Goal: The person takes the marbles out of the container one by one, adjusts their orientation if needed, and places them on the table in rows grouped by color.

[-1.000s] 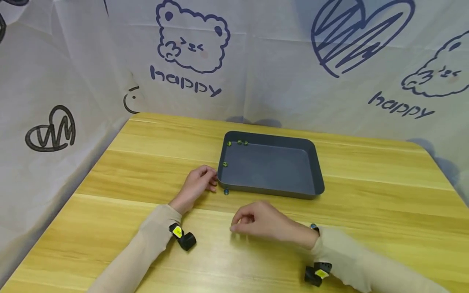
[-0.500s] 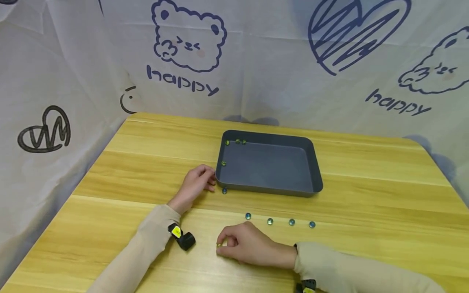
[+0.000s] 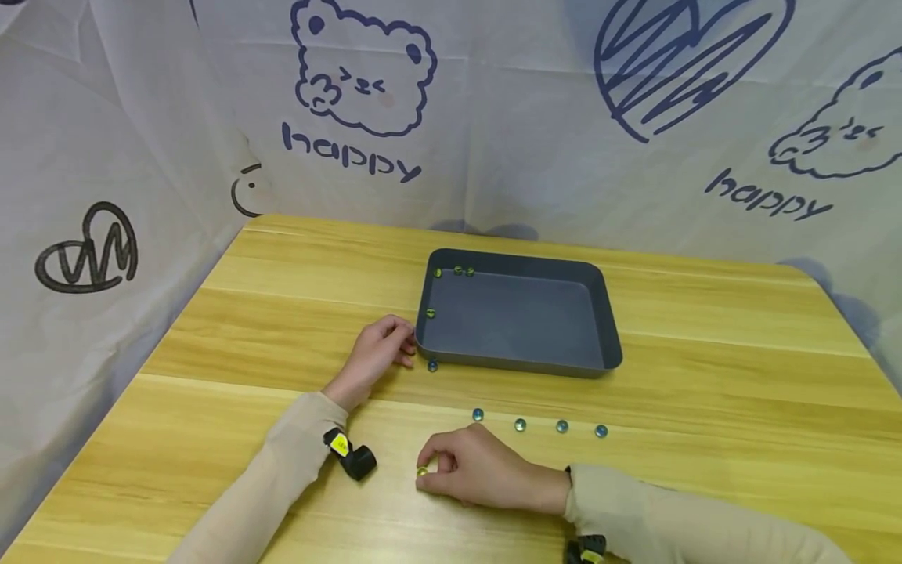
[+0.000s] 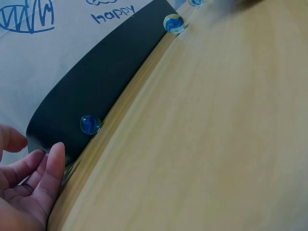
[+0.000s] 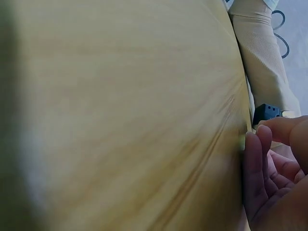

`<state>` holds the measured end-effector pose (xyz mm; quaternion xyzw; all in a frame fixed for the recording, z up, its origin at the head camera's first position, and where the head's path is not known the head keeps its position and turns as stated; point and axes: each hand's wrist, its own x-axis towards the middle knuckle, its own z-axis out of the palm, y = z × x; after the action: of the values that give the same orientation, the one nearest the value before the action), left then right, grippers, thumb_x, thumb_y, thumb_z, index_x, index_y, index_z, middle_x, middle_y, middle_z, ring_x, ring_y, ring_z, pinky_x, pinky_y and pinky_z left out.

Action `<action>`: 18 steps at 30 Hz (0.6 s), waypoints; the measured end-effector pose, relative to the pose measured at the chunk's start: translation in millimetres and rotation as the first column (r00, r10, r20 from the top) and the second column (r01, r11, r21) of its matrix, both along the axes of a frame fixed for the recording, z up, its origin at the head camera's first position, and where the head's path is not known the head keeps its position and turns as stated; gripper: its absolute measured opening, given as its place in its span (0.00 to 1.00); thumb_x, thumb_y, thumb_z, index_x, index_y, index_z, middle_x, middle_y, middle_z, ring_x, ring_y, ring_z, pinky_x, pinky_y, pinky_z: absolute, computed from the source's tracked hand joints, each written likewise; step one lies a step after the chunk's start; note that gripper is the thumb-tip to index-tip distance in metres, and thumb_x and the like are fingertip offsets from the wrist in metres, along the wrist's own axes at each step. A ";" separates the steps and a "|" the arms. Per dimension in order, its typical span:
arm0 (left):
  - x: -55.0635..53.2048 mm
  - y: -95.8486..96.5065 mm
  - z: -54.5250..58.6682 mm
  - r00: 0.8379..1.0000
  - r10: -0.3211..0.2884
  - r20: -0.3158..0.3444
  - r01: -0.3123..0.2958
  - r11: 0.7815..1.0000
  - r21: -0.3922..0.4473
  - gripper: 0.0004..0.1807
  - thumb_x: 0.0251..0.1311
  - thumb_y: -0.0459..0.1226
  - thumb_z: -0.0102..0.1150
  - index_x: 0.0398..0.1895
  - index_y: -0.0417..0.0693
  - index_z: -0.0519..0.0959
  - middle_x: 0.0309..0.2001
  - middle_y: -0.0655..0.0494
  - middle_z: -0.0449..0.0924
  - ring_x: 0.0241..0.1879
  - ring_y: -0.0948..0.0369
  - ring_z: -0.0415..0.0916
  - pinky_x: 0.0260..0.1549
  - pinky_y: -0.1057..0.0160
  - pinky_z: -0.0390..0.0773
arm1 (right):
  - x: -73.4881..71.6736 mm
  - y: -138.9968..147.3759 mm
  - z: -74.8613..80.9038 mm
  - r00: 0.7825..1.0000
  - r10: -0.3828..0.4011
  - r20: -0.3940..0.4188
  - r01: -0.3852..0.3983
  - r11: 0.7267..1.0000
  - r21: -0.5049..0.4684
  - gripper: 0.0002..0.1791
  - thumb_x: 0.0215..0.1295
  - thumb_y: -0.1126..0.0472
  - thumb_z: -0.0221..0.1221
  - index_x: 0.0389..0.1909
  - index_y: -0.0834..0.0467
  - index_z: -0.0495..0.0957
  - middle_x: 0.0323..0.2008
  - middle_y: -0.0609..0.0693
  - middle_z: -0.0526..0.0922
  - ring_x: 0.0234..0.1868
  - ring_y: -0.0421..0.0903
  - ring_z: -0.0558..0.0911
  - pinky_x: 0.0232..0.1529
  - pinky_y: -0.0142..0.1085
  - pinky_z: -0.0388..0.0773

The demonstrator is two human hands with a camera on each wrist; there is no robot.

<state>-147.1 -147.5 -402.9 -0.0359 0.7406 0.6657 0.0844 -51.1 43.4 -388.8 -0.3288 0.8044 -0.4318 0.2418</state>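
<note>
In the head view, my right hand (image 3: 479, 470) pinches a small yellow marble (image 3: 422, 471) between thumb and fingertips, low over the front part of the table. My left hand (image 3: 377, 352) rests beside the front left corner of a dark grey rectangular tray (image 3: 517, 364), its fingers loosely bent at the wall. Whether they touch it is hard to tell. Several yellow-green marbles (image 3: 431, 313) lie inside along the tray's left and back walls. A blue marble (image 3: 433, 366) sits just outside that corner; the left wrist view shows this blue marble (image 4: 90, 124) against the tray wall.
Several blue marbles form a loose row between tray and right hand, from the left marble (image 3: 478, 414) to the right marble (image 3: 601, 431). The wooden table (image 3: 282, 313) meets a printed cloth backdrop (image 3: 493, 157) at the back. Both wrists carry small cameras.
My right hand has moved left and toward the front edge, uncovering the row of blue marbles, and the yellow marble now shows in its fingertips. My left hand and the tray stay in place.
</note>
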 end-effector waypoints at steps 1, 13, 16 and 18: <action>0.1 0.2 0.0 1.000 0.000 0.000 0.000 1.000 -0.001 0.15 0.73 0.37 0.45 0.46 0.31 0.75 0.37 0.46 0.75 0.31 0.59 0.74 0.30 0.66 0.80 | -0.1 0.2 -0.2 1.000 0.001 0.007 -0.001 1.000 -0.002 0.05 0.61 0.60 0.66 0.36 0.56 0.83 0.15 0.36 0.74 0.12 0.31 0.70 0.26 0.25 0.73; -1.5 -0.4 -3.1 1.000 0.005 -0.001 -0.005 1.000 -0.007 0.14 0.73 0.36 0.44 0.44 0.33 0.75 0.37 0.45 0.75 0.31 0.59 0.74 0.30 0.65 0.81 | -2.9 3.9 0.7 0.995 0.023 0.097 -0.022 1.000 -0.005 0.09 0.59 0.65 0.66 0.41 0.58 0.82 0.16 0.39 0.76 0.11 0.35 0.70 0.29 0.26 0.77; -1.8 -0.6 -3.3 1.000 0.003 -0.005 -0.003 1.000 -0.009 0.14 0.73 0.36 0.44 0.45 0.32 0.75 0.37 0.45 0.75 0.31 0.59 0.74 0.30 0.66 0.81 | -3.2 4.2 1.7 0.993 0.025 0.112 -0.024 1.000 -0.006 0.09 0.59 0.66 0.66 0.41 0.58 0.82 0.16 0.40 0.76 0.10 0.35 0.70 0.30 0.27 0.77; -1.9 -0.7 -3.5 1.000 0.001 -0.003 -0.001 1.000 -0.008 0.14 0.73 0.36 0.44 0.45 0.32 0.75 0.37 0.45 0.75 0.32 0.59 0.74 0.30 0.66 0.81 | -3.3 4.4 2.0 0.993 0.026 0.117 -0.025 1.000 -0.006 0.09 0.60 0.66 0.65 0.41 0.58 0.82 0.16 0.40 0.76 0.10 0.36 0.70 0.30 0.27 0.77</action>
<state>-148.9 -148.2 -406.4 -0.0356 0.7433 0.6629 0.0825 -54.4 47.8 -386.8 -0.3136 0.7835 -0.4492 0.2933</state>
